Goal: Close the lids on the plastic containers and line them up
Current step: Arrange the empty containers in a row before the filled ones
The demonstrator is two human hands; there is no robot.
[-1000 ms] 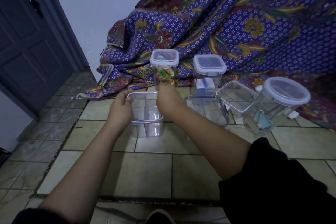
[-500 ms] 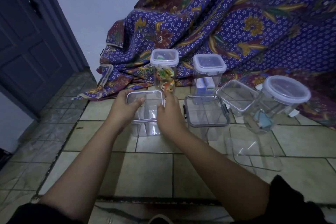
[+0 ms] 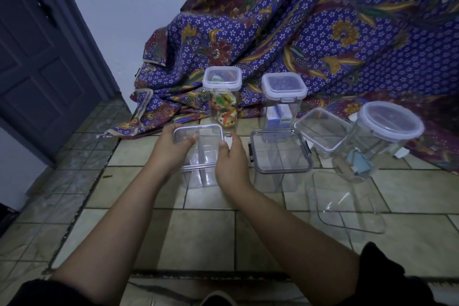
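A clear square container [image 3: 202, 156] stands on the tiled floor with its lid on top. My left hand [image 3: 171, 149] grips its left side, thumb on the lid. My right hand [image 3: 232, 159] holds its right side by the lid's white latch. To the right stands a second clear container [image 3: 280, 154] with a dark-latched lid on it. A loose clear lid [image 3: 345, 204] lies flat on the floor at the right. Behind are two tall lidded containers, one with colourful packets [image 3: 223, 99] and one with blue boxes [image 3: 283, 99]. A tilted clear container [image 3: 320, 131] and a round lidded one [image 3: 382, 136] sit at the right.
A purple flowered cloth [image 3: 310, 32] drapes behind and under the far containers. A dark door [image 3: 37, 57] stands at the left beside a white wall. My foot [image 3: 218, 299] shows at the bottom edge.
My right hand has slid from the container's far right corner down to its near right side. The left thumb now rests on the lid. The right sleeve pulled back, uncovering the loose lid.
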